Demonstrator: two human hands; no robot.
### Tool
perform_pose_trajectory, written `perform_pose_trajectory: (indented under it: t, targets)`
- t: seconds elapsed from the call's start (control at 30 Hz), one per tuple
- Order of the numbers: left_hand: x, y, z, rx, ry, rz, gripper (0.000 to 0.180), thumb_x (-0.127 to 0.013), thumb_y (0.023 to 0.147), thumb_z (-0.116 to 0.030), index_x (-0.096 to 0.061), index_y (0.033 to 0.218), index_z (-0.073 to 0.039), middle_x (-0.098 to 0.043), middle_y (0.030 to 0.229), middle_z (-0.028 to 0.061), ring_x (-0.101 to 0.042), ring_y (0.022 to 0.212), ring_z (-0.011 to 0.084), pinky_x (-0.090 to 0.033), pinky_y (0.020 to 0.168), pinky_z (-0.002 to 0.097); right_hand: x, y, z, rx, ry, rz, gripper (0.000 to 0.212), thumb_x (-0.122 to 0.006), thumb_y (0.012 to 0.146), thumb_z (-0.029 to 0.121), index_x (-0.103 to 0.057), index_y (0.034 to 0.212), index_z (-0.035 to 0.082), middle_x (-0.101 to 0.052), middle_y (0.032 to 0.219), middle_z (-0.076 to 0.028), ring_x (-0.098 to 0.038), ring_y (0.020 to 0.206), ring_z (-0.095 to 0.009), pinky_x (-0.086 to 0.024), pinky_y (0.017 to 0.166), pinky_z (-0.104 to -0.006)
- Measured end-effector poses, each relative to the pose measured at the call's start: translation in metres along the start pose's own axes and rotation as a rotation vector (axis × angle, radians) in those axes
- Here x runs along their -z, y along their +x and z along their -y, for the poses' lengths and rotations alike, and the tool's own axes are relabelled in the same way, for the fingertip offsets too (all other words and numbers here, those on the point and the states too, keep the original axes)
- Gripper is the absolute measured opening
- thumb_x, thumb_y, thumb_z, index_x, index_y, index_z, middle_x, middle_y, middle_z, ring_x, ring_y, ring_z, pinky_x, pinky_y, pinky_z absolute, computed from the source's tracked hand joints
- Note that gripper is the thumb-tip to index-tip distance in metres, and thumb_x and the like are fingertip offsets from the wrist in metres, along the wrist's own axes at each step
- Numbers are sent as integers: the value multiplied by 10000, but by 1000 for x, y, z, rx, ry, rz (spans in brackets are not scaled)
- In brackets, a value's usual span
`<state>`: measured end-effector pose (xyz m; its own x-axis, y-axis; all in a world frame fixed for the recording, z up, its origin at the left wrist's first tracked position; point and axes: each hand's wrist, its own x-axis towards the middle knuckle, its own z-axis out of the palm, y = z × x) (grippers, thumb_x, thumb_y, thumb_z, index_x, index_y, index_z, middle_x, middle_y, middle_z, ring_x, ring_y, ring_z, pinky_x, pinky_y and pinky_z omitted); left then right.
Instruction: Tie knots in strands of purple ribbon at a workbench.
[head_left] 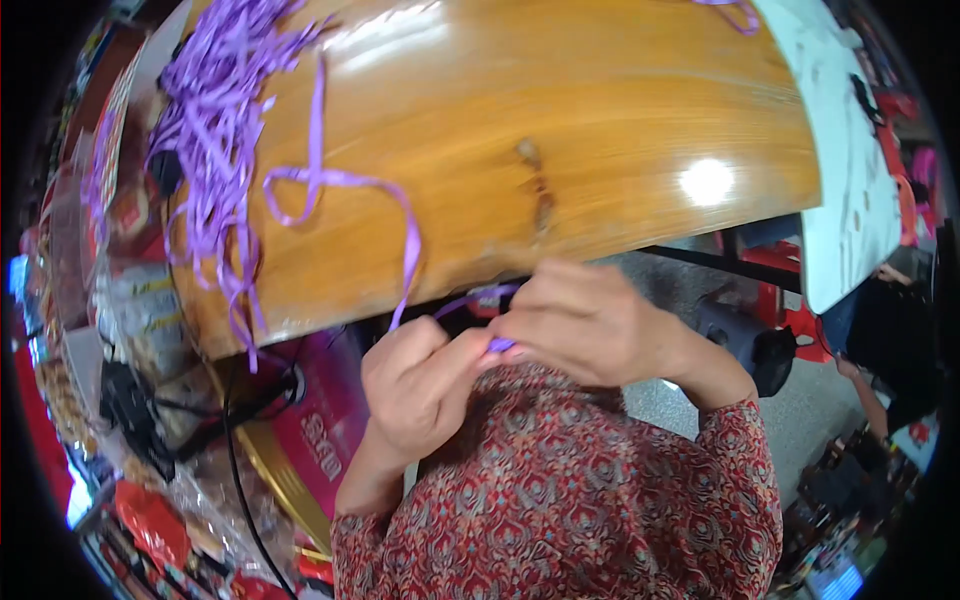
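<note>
Just off the table's near edge, my left hand (415, 385) and my right hand (580, 325) meet in front of the patterned red shirt. Both are closed on a purple ribbon (411, 245), and a small folded bit of it shows between the fingertips. From there the ribbon runs up past my left hand onto the table and curls into a loose loop. A short stretch also passes behind the hands. Fingers hide most of what they pinch. At the far left of the table lies a large tangled heap of purple ribbons (215, 110).
The glossy wooden table (620, 110) fills the upper middle, with a white marbled board (850, 190) at its right. A magenta box (315, 420) and a black cable (240, 480) are below left. Bagged goods (155, 310) crowd the left side. Another person's arm (865, 395) shows far right.
</note>
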<state>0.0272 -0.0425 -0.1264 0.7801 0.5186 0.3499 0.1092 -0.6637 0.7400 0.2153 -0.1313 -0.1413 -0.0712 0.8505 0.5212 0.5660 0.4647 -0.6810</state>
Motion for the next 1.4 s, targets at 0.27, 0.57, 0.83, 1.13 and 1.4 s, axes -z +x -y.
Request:
perform_pose_trajectory:
  t: [0.27, 0.57, 0.83, 1.13, 1.4]
  targets:
    - [9, 5, 3, -374, 184, 172, 234, -755, 634, -59, -674, 848, -11, -328, 577, 15, -405, 460, 160, -269, 399, 308, -8, -17, 2, -15, 269, 97, 141, -624, 869, 142, -563, 812, 28, -459, 732, -89, -492, 662, -269, -407, 557, -367]
    - [2, -12, 4, -481, 31, 184, 235, -749, 606, -67, -660, 809, 11, -344, 606, 12, -421, 471, 137, -312, 399, 277, -32, -45, 13, -528, 1020, 273, 243, -552, 951, 231, -612, 839, 24, -562, 715, 4, -486, 627, -90, -391, 575, -257]
    - [-1, -1, 11, -147, -65, 81, 190, -766, 710, -151, -693, 857, -57, -431, 589, 53, -426, 469, 200, -323, 432, 316, -8, -23, 6, -844, 1153, 308, 283, -543, 963, 314, -643, 991, 50, -593, 781, 25, -489, 663, -26, -407, 581, -194]
    - [-7, 1, 12, 200, -416, -34, 184, -746, 776, -134, -683, 870, 12, -576, 717, 17, -447, 604, 84, -315, 539, 224, -10, -27, -2, -595, 909, 73, 355, -733, 830, 222, -621, 1108, 30, -657, 884, -13, -596, 796, -95, -484, 718, -254]
    - [-4, 7, 9, 201, -382, 11, 222, -792, 716, -82, -703, 915, -42, -577, 694, 9, -457, 578, 96, -334, 515, 235, 1, -19, 5, -486, 489, 0, 301, -740, 794, 136, -643, 1047, 4, -680, 865, -80, -659, 777, -160, -500, 695, -263]
